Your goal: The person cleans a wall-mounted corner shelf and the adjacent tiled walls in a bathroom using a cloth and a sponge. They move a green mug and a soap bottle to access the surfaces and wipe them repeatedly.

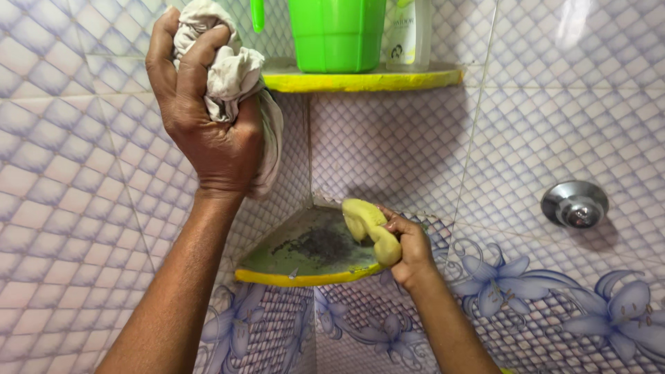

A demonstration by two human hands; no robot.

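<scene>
A clear plastic bottle (409, 31) stands near the right end of the upper yellow-edged corner shelf (360, 79). It has a white label (404, 28) with dark print. It stands just beside a green tub (337, 34).

Bright, even light, no dim patches. Light seems to come from above and a bit left: the chrome knob (574, 203) throws a soft shadow toward 4 o'clock, and the upper shelf (360, 79) darkens the tiles just under it. Lower shelf (305, 253) sits partly in shade near the corner, w/ shadow also below its yellow edge. Glare streak on glossy tile at 1 o'clock, small hotspot on the knob. Focus sharp at centre; left hand (208, 125) and cloth (232, 73) slightly soft. Tile lines bow a little at the edges, approx wide-angle lens.
</scene>
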